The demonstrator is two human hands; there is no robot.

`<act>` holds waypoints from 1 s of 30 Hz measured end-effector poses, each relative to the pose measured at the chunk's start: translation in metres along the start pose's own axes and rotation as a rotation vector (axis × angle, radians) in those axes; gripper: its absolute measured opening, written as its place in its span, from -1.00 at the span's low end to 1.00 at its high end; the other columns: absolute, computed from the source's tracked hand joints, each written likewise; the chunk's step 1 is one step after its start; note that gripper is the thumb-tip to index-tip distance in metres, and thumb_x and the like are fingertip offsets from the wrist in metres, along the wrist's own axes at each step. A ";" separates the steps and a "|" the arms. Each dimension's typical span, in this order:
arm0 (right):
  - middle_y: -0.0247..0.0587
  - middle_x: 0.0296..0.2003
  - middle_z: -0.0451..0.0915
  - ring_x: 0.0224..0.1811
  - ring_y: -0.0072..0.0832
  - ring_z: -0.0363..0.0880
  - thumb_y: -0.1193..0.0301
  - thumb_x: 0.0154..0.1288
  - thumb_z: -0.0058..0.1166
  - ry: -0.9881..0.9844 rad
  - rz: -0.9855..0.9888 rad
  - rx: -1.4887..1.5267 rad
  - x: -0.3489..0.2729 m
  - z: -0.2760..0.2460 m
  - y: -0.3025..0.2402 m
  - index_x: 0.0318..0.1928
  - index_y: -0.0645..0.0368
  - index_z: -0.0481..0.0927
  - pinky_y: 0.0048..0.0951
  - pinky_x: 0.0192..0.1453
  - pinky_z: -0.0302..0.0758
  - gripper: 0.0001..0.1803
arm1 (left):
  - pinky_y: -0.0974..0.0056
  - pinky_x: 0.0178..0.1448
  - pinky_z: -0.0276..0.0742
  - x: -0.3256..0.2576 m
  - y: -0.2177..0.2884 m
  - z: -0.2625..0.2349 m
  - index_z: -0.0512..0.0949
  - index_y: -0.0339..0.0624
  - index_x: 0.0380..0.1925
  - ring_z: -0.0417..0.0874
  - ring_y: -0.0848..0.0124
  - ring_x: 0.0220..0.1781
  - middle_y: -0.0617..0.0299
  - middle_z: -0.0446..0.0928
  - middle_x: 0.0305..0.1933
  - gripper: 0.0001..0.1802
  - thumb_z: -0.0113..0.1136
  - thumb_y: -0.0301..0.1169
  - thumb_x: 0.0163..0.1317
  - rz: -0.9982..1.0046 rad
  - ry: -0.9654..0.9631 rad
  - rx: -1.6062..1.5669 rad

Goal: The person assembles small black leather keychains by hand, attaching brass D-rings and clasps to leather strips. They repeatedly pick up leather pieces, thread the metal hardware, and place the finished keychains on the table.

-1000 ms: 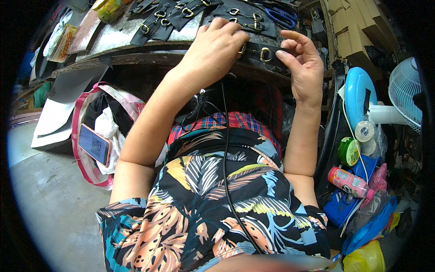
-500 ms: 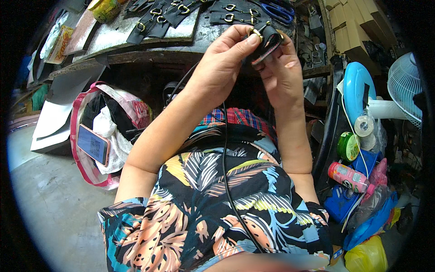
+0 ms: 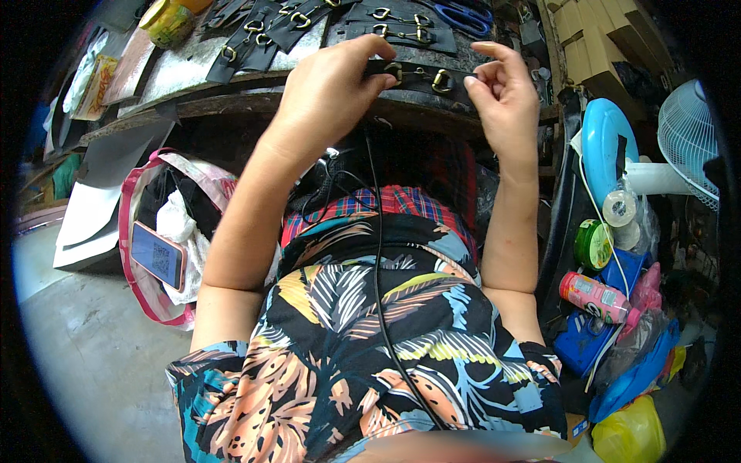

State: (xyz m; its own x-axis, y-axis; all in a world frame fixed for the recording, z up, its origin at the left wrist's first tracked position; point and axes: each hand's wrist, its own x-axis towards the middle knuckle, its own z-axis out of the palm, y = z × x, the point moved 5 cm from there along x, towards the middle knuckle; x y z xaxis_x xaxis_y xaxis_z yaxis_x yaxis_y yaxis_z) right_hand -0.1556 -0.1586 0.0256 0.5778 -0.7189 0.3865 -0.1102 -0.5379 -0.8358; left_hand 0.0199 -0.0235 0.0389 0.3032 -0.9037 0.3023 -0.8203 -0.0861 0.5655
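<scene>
A: Nearest, a floral shirt [image 3: 370, 347] with a black cord [image 3: 378, 255] running up its middle. A pink-rimmed bag [image 3: 166, 231] sits on the floor at the person's left, a phone [image 3: 157, 255] in it.

B: And the hands?

A: Both raised at the near edge of the worktop [image 3: 177, 77]. Left hand [image 3: 328, 92] pinches the left end of a black strap [image 3: 417, 76], fingers closed on it. Right hand [image 3: 505, 100] holds the right end, thumb and finger closed, the other fingers loosely curled.

B: Strap's place?

A: Stretched level between the hands, just above the near edge, two brass rings on it.

B: Farther?

A: More straps [image 3: 270, 27] with buckles lie across the worktop. Blue scissors [image 3: 463, 14] near the far right corner, a tin [image 3: 170, 21] at the far left.
</scene>
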 end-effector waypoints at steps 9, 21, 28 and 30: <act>-0.31 -0.42 0.57 -0.42 -0.50 0.57 0.49 0.23 0.30 -0.064 -0.010 -0.265 0.000 0.005 0.019 0.18 -0.05 0.62 -0.42 -0.23 0.58 -0.52 | 0.10 0.23 0.50 -0.011 0.045 0.048 0.60 -0.04 0.16 0.54 0.19 0.22 0.20 0.55 0.24 -0.49 0.19 -0.53 0.14 0.335 0.001 0.309; -0.38 -0.37 0.57 -0.42 -0.53 0.54 0.37 0.19 0.29 -0.186 0.061 -0.433 0.006 0.012 0.021 0.22 -0.18 0.58 -0.40 -0.23 0.53 -0.46 | 0.16 0.10 0.44 -0.014 0.043 0.053 0.66 -0.16 0.02 0.56 0.25 0.06 0.26 0.60 0.04 -0.60 0.18 -0.46 0.13 0.409 0.146 0.320; -0.28 -0.33 0.62 -0.29 -0.24 0.68 0.37 0.26 0.17 -0.267 0.128 -0.362 0.013 0.008 0.024 0.23 -0.23 0.55 -0.19 -0.11 0.60 -0.50 | 0.11 0.23 0.47 -0.016 0.048 0.057 0.61 -0.11 0.13 0.54 0.20 0.22 0.23 0.57 0.24 -0.52 0.18 -0.50 0.14 0.289 0.047 0.393; -0.27 -0.32 0.63 -0.27 -0.23 0.69 0.37 0.28 0.17 -0.259 0.098 -0.476 0.011 0.011 0.021 0.24 -0.23 0.53 -0.18 -0.10 0.60 -0.50 | 0.10 0.25 0.47 -0.017 0.049 0.059 0.60 -0.13 0.13 0.53 0.19 0.23 0.23 0.56 0.26 -0.52 0.19 -0.50 0.14 0.261 0.024 0.396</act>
State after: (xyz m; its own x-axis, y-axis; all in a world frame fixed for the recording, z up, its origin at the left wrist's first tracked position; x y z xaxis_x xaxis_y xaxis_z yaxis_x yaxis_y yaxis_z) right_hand -0.1425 -0.1727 0.0083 0.7200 -0.6759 0.1573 -0.4921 -0.6571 -0.5710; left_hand -0.0535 -0.0371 0.0161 0.0696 -0.9067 0.4160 -0.9909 -0.0148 0.1336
